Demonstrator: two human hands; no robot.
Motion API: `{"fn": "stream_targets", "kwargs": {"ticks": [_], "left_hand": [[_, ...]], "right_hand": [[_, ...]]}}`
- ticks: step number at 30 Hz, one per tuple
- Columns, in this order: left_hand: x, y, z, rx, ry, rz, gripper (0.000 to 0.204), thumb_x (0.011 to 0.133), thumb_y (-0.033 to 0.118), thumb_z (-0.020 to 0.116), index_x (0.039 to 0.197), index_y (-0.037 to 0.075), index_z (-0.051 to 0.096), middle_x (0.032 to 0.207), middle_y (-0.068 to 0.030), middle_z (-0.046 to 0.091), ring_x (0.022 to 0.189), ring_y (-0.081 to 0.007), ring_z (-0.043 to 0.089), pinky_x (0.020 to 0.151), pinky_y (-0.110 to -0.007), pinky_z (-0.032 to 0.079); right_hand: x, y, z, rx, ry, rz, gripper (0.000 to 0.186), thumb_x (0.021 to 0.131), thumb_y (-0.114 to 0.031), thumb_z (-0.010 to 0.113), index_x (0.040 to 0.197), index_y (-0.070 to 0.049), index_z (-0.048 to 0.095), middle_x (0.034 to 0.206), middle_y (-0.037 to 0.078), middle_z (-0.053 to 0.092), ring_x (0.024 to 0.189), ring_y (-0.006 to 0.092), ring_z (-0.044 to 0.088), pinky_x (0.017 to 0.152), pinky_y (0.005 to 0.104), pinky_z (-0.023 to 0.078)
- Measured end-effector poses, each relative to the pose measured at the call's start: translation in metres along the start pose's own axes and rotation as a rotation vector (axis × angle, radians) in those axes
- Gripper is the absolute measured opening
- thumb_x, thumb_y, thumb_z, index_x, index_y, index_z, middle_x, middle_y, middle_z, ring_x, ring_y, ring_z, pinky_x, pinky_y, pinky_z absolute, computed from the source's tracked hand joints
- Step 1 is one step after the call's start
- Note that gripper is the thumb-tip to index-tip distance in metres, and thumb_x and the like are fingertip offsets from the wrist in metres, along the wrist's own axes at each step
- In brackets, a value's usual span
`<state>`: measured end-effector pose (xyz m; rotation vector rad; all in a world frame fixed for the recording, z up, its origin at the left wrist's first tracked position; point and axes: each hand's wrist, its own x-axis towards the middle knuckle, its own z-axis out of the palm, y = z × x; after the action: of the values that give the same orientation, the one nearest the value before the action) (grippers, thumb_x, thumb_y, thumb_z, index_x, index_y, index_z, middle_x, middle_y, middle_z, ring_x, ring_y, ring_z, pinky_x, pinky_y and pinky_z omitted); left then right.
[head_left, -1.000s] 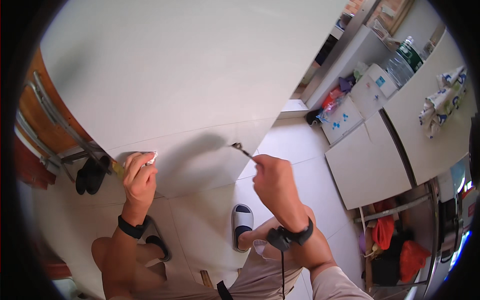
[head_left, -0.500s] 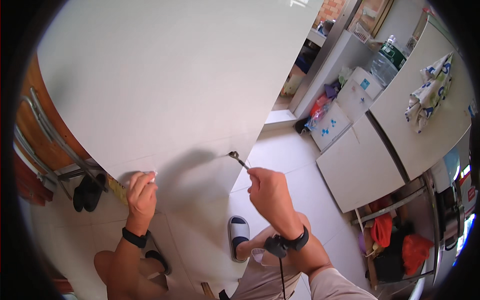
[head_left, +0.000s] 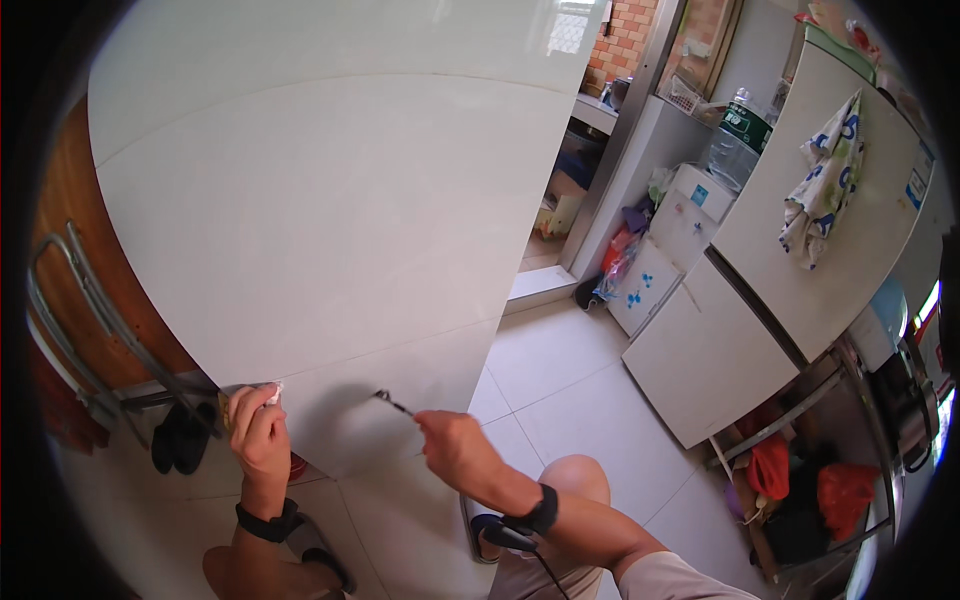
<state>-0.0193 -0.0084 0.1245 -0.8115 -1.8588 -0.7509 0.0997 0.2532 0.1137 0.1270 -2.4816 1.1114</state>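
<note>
In front of me stands a large white wall of tiles [head_left: 330, 220] with a thin joint line across its lower part. My right hand [head_left: 465, 455] is closed around the end of a slim dark-shafted tool [head_left: 402, 408] with a small curved metal tip. The tip points left at the wall just below the joint line; whether it touches cannot be told. Near the wall's lower left edge, my left hand [head_left: 260, 440] is closed on a crumpled white piece [head_left: 276, 391], perhaps tissue. Something yellowish is partly hidden behind its fingers.
At left are folded metal chair legs [head_left: 90, 275] and dark slippers [head_left: 183, 438]. On the right stand a fridge [head_left: 720, 350] with a hanging patterned cloth [head_left: 825, 180], a water dispenser [head_left: 690, 205] and a rack [head_left: 830, 385] holding red bags. A doorway opens beyond the wall's right edge.
My right hand has moved left and down along the wall with the tool, from the joint line to below it. My left hand stays by the lower left edge. The view has shifted upward.
</note>
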Motion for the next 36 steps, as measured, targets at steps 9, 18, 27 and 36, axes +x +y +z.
{"fn": "stream_targets", "kwargs": {"ticks": [9, 18, 27, 36], "left_hand": [[-0.033, -0.001, 0.017, -0.079, -0.12, -0.025, 0.022, 0.064, -0.019, 0.068, 0.072, -0.001, 0.058, 0.098, -0.0145, 0.069, 0.089, -0.0357, 0.063, 0.073, -0.044, 0.055], [-0.029, -0.001, -0.005, -0.073, -0.121, -0.047, 0.023, 0.064, -0.02, 0.064, 0.074, 0.0, 0.057, 0.1, -0.0133, 0.069, 0.093, -0.0372, 0.064, 0.076, -0.044, 0.054], [-0.041, -0.019, 0.002, 0.007, -0.095, -0.019, 0.022, 0.068, -0.019, 0.068, 0.076, -0.001, 0.058, 0.104, -0.0131, 0.069, 0.096, -0.0371, 0.064, 0.079, -0.044, 0.055], [-0.048, -0.004, 0.009, -0.106, -0.214, -0.045, 0.023, 0.064, -0.019, 0.067, 0.076, -0.001, 0.058, 0.103, -0.0138, 0.069, 0.095, -0.037, 0.064, 0.079, -0.044, 0.055]], "right_hand": [[0.013, -0.028, -0.011, 0.136, 0.002, 0.079, 0.019, 0.094, -0.002, 0.058, 0.109, 0.006, 0.068, 0.076, 0.022, 0.068, 0.066, 0.0328, 0.07, 0.064, 0.0378, 0.055], [0.015, -0.052, -0.045, 0.175, 0.014, 0.293, 0.022, 0.088, 0.005, 0.054, 0.105, 0.009, 0.068, 0.076, 0.025, 0.067, 0.069, 0.044, 0.065, 0.068, 0.0442, 0.056], [0.015, -0.032, -0.045, -0.004, 0.032, 0.218, 0.021, 0.088, 0.001, 0.059, 0.104, 0.008, 0.069, 0.08, 0.025, 0.069, 0.075, 0.0375, 0.071, 0.068, 0.04, 0.057], [0.008, -0.025, -0.039, -0.021, 0.073, 0.0, 0.022, 0.084, 0.005, 0.055, 0.1, 0.007, 0.069, 0.077, 0.026, 0.066, 0.073, 0.046, 0.065, 0.07, 0.0461, 0.055]]}}
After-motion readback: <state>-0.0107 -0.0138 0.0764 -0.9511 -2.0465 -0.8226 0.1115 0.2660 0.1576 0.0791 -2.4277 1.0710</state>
